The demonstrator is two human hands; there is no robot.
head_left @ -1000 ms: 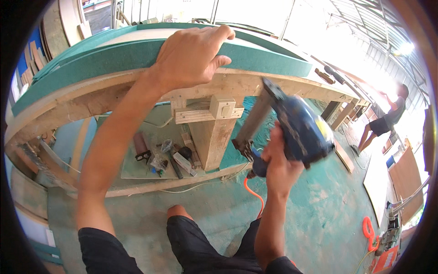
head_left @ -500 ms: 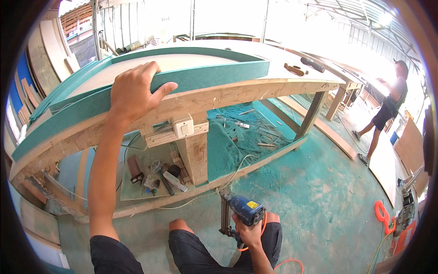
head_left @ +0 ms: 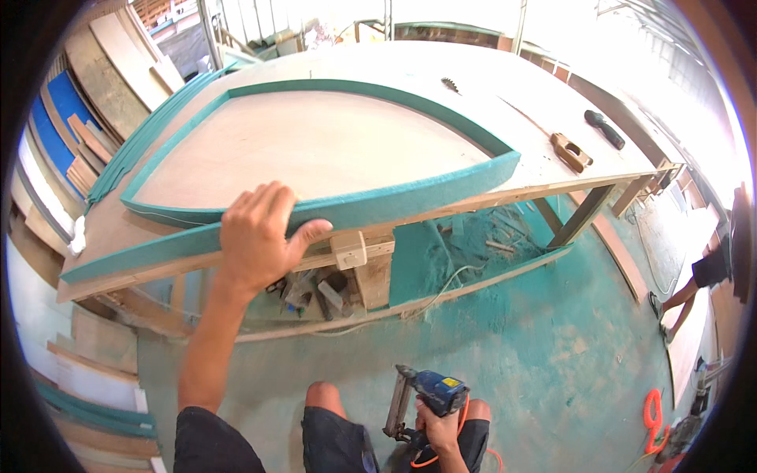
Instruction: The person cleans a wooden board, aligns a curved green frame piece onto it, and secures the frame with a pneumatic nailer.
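My left hand (head_left: 264,232) is closed over a long green strip (head_left: 410,195) standing on edge along the bench's near side. Its fingers hook over the top edge, with the thumb on the outer face. Together with other green strips (head_left: 347,88), this one outlines a curved, pointed shape on the pale bench top (head_left: 355,61). Low in front of my knees, my right hand (head_left: 443,430) is wrapped round the handle of a blue nail gun (head_left: 438,389). An orange hose hangs from the gun, which is apart from the bench.
A wooden hand plane (head_left: 569,152) and a dark cylindrical tool (head_left: 604,128) lie on the bench's right. Green strips (head_left: 150,138) are bundled at its left. A socket box (head_left: 348,250) is fixed below the edge. Another person (head_left: 702,276) stands far right, near a coiled orange hose (head_left: 653,422).
My view has lifted and turned left, showing more of the bench top. Both hands keep their holds on the green strip and the nail gun.
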